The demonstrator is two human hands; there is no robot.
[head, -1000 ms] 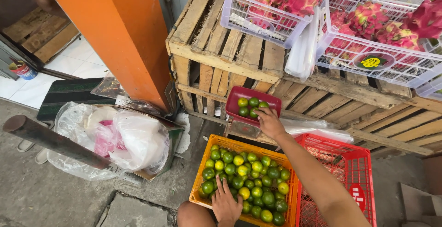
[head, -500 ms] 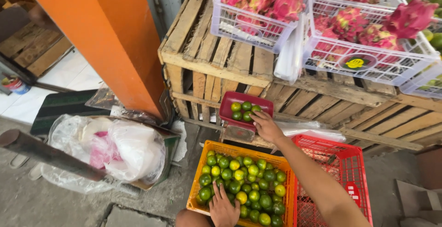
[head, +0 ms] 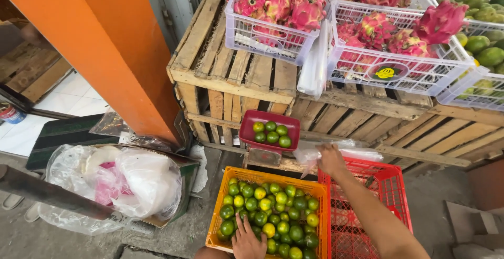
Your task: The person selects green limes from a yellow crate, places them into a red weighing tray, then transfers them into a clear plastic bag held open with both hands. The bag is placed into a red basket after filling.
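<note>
Limes [head: 269, 218], green and yellow, small and round, fill a rectangular orange plastic crate [head: 253, 177] at the near centre, just left of a red plastic mesh crate [head: 389, 185]. Beyond them a small dark red plastic tray [head: 252, 118] holds six more limes. The left hand [head: 248, 242] rests spread on the fruit in the orange crate; the right hand [head: 331, 159] pinches a thin clear plastic bag [head: 358, 151] over the red crate.
</note>
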